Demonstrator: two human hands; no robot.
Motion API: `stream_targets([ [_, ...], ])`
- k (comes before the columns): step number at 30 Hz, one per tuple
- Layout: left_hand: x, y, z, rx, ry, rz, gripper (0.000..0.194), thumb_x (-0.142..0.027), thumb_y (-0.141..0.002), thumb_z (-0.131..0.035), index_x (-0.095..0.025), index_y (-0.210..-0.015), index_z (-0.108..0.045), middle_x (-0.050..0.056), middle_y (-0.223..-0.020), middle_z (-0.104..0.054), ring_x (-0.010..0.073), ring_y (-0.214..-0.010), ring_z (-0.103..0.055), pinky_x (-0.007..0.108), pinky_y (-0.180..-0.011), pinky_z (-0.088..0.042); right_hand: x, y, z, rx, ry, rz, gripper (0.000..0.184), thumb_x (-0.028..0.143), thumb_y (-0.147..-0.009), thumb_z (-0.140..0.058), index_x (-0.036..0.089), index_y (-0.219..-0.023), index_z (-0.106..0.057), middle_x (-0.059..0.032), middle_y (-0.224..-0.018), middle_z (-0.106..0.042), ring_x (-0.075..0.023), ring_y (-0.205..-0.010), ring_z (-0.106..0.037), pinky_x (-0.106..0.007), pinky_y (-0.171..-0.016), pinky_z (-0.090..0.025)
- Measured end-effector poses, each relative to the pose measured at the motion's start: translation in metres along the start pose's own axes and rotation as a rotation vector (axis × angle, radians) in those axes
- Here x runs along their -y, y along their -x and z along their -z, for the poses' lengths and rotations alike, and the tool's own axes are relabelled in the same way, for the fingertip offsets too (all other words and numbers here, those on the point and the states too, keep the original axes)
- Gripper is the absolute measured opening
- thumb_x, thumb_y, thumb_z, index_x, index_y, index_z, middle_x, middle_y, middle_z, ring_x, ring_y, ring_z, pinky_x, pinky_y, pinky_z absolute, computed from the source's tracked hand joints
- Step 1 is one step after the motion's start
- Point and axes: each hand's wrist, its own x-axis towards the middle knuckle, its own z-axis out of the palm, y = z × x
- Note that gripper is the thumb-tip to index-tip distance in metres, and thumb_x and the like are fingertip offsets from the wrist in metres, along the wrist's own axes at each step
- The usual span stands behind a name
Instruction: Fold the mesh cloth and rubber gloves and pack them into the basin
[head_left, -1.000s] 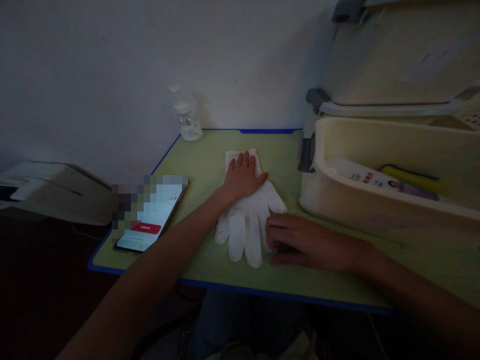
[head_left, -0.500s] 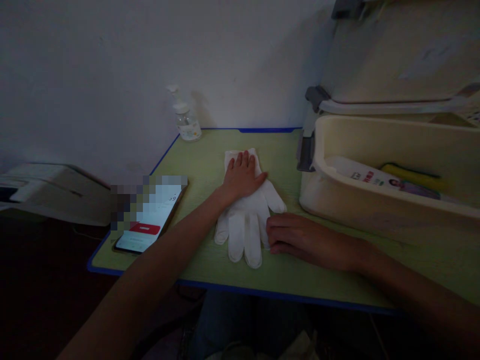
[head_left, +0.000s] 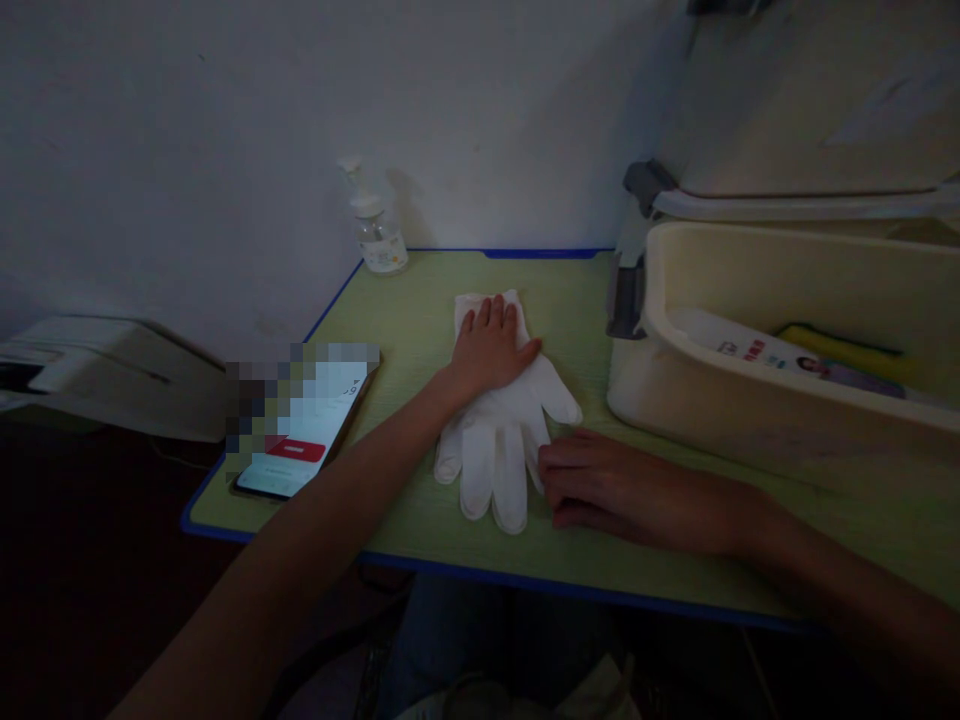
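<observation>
A white glove (head_left: pixel 491 445) lies flat on the table, its cuff toward the wall and its fingers toward me. My left hand (head_left: pixel 493 345) rests palm down across the cuff end, fingers stretched and thumb out to the right. At the glove's right side, my right hand (head_left: pixel 600 485) has its fingers curled together at the tip of one glove finger. That tip is partly hidden by my fingers.
A phone (head_left: pixel 319 410) with a lit screen lies at the left, beside my forearm. A pump bottle (head_left: pixel 381 240) stands at the back left. On the right is an open cream bin (head_left: pixel 697 380), holding a printed packet (head_left: pixel 757 350) and a yellow-green sponge (head_left: pixel 847 350). The tabletop (head_left: pixel 420 530) has a blue edge.
The view has shifted slightly, moving everything a little to the right. Both hands keep nearly the same places on the glove, which stays flat.
</observation>
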Motion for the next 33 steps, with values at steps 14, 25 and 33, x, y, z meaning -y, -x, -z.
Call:
stream_targets([
  [14, -0.0008, 0.0005, 0.0016, 0.017, -0.016, 0.009, 0.07, -0.052, -0.091, -0.021, -0.005, -0.143, -0.021, 0.017, -0.152, -0.016, 0.0274, -0.14, -0.013, 0.042, -0.113, -0.016, -0.0005, 0.0034, -0.0053, -0.314, 0.409, 0.132, 0.032, 0.017, -0.095, -0.033, 0.013, -0.078, -0.06, -0.0052, -0.075, -0.06, -0.0145, -0.068, -0.051, -0.027, -0.063, -0.041],
  [25, 0.0, 0.0001, 0.0013, 0.016, 0.012, 0.003, 0.07, -0.051, -0.09, -0.024, -0.004, -0.142, -0.021, 0.017, -0.151, -0.016, 0.0278, -0.14, -0.013, 0.043, -0.113, -0.015, 0.0042, 0.0033, -0.0015, -0.315, 0.017, -0.088, 0.013, 0.009, -0.085, -0.053, 0.014, -0.079, -0.063, -0.0034, -0.077, -0.06, -0.0114, -0.072, -0.056, -0.022, -0.064, -0.043],
  [33, -0.0011, 0.0009, 0.0018, 0.003, 0.0, 0.01, 0.07, -0.051, -0.091, -0.024, -0.004, -0.142, -0.022, 0.017, -0.151, -0.017, 0.0274, -0.14, -0.014, 0.042, -0.113, -0.015, 0.0021, 0.0031, 0.0004, -0.254, -0.222, -0.143, 0.014, 0.008, -0.081, -0.058, 0.014, -0.068, -0.059, -0.0007, -0.072, -0.055, -0.0093, -0.068, -0.053, -0.02, -0.063, -0.04],
])
